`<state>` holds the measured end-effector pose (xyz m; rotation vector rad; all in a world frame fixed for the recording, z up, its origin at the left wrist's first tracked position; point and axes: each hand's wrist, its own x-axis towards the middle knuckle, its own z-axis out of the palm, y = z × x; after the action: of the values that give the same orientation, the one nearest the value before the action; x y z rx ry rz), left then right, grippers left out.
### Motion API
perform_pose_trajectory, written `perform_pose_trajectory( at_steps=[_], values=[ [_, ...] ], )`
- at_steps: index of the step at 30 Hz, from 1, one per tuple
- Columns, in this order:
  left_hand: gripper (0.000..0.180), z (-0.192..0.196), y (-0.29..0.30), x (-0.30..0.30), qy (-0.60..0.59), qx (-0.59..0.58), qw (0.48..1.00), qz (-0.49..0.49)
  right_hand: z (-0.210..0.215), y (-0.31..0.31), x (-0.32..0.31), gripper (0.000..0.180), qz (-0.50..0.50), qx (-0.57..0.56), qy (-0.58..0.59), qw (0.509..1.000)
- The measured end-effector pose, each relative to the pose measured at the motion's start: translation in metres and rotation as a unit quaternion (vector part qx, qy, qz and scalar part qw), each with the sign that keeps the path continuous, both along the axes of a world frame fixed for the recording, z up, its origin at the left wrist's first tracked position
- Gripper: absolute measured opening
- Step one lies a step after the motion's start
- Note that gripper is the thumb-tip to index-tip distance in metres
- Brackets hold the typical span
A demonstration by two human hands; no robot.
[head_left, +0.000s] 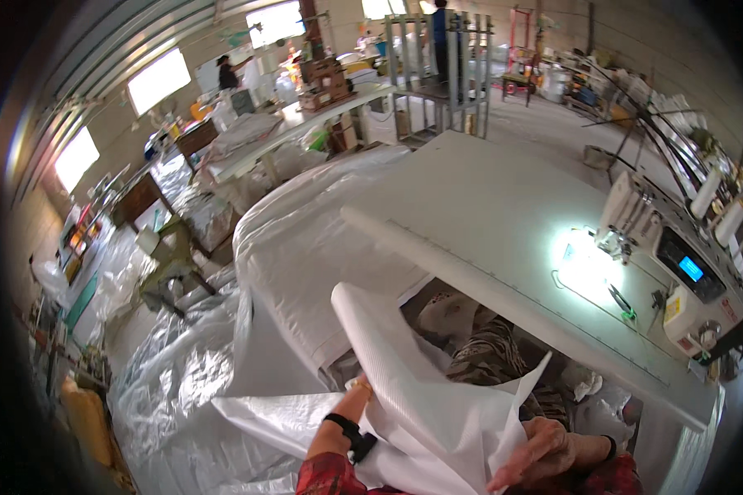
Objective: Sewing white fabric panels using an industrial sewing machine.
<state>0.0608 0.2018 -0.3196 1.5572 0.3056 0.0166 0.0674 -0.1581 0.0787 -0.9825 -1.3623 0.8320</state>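
A white woven plastic sheet (437, 421) lies bent and folded over my lap, with one part standing up toward the table. My left hand (361, 386) is at the sheet's left side, closed on it, its fingers mostly hidden by the material. Along the sheet's lower right side is my right hand (538, 455), its fingers stretched out flat and touching or very near the sheet. A sewing machine (677, 268) with a lit display stands at the right on a pale worktable (487, 206). Its lamp shines on small thread snips (619, 299) lying there.
A large pile of white sheeting (305, 256) borders the table's left side. Clear plastic film (173, 379) covers the floor at left. Thread cones (706, 194) stand behind the machine. Farther back are a metal frame (480, 74), a long bench (305, 124) and another person (228, 76).
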Motion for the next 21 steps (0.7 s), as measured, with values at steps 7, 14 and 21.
perform_pose_trajectory(
  at_steps=[7, 14, 21],
  values=[
    [0.038, 0.024, -0.051, -0.014, 0.081, 0.096, 0.992, -0.015, -0.004, -0.028, -0.007, 0.015, -0.045, 0.021, 0.002, 0.999],
    [0.036, 0.059, 0.049, 0.000, 0.051, 0.285, 0.954, 0.079, -0.040, -0.026, 0.022, 0.019, -0.408, -0.156, 0.003, 0.900],
    [0.035, 0.323, 0.237, 0.003, -0.257, 0.692, 0.620, 0.265, -0.057, 0.006, 0.072, 0.022, -0.464, -0.068, 0.032, 0.883]
  ],
)
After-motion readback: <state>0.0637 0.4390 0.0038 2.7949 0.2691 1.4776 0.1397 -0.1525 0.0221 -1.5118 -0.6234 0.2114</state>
